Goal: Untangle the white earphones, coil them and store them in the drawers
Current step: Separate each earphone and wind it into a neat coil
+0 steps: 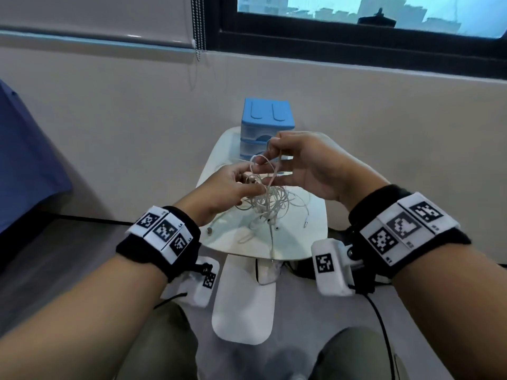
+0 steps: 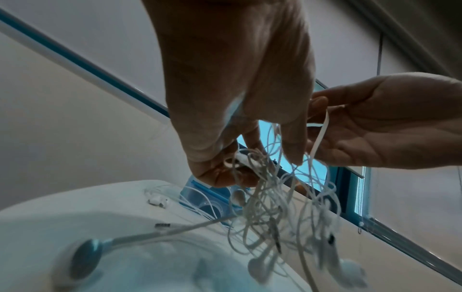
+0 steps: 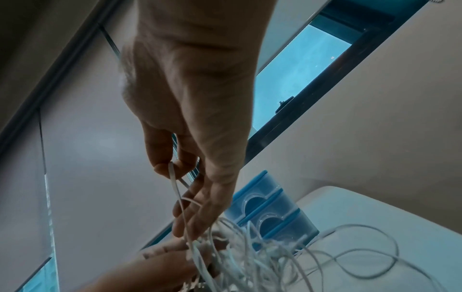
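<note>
Here, at centre frame, the left hand pinches the knotted white earphones above the white counter while the right hand pinches one flat strand upward, seemingly to loosen it, the blue drawers waiting behind.

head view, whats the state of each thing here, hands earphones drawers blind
white earphones: still tangled, bunch lifted, ends trailing on the white table
left hand: pinches the tangle
right hand: pinches one flat cable, pulling it up
blue drawers: all shut, at the table's far end
roller blind: lowered over the left window
</note>
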### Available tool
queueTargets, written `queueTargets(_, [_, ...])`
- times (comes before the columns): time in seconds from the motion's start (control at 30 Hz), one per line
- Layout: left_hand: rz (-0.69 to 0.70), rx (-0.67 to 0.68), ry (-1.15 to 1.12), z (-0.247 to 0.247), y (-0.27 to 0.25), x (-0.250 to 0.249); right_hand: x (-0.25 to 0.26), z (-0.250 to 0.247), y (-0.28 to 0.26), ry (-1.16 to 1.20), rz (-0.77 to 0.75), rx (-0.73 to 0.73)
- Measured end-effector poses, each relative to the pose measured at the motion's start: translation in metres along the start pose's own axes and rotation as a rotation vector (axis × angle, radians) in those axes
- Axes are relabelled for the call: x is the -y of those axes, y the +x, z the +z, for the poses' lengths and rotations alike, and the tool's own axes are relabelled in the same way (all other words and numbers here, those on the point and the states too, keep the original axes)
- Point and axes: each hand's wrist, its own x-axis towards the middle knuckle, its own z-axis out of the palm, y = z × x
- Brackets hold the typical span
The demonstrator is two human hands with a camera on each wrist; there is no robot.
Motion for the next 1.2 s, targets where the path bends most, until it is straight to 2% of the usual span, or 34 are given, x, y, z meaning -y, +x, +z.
queueTargets(0.07, [0.012,0.003,0.074,-0.001,0.003,-0.006,0.003,-0.002,0.003,-0.060,0.023,-0.008])
queueTargets(0.2, [0.001,-0.116,0.336,-0.009,0.012,-0.007,0.020,-0.011,0.003,-0.591,-0.077,-0.199])
queueTargets(0.27, [0.003,-0.176,0.443,-0.011,0.016,-0.007,0.030,-0.017,0.001,-0.610,-0.159,-0.313])
queueTargets(0.33, [0.023,-0.207,0.514,-0.009,0.019,-0.007,0.037,-0.022,-0.002,-0.561,-0.206,-0.365])
queueTargets(0.43, [0.044,-0.204,0.596,-0.006,0.022,-0.007,0.042,-0.029,-0.006,-0.562,-0.232,-0.410])
queueTargets(0.57, [0.098,-0.213,0.692,-0.006,0.025,-0.002,0.049,-0.043,-0.013,-0.701,-0.219,-0.470])
queueTargets(0.63, [0.133,-0.217,0.712,-0.009,0.024,0.003,0.051,-0.055,-0.021,-0.808,-0.142,-0.440])
queueTargets(0.7, [0.186,-0.171,0.703,-0.010,0.021,0.006,0.047,-0.066,-0.029,-0.870,0.010,-0.359])
queueTargets(0.8, [0.222,0.000,0.658,-0.010,0.012,0.010,0.022,-0.076,-0.036,-0.863,0.256,-0.246])
queueTargets(0.9, [0.173,0.142,0.562,-0.009,0.002,0.016,-0.012,-0.084,-0.036,-0.838,0.399,-0.135])
queueTargets(0.97, [0.155,0.149,0.465,-0.005,-0.003,0.020,-0.032,-0.086,-0.031,-0.789,0.432,-0.082])
queueTargets(1.03, [0.133,0.075,0.396,0.000,-0.006,0.025,-0.048,-0.082,-0.026,-0.740,0.418,-0.051])
queueTargets(1.1, [0.114,-0.021,0.452,0.005,-0.006,0.031,-0.059,-0.075,-0.021,-0.703,0.356,-0.009])
queueTargets(1.2, [0.061,-0.081,0.559,0.008,-0.007,0.037,-0.066,-0.062,-0.012,-0.702,0.270,0.020])
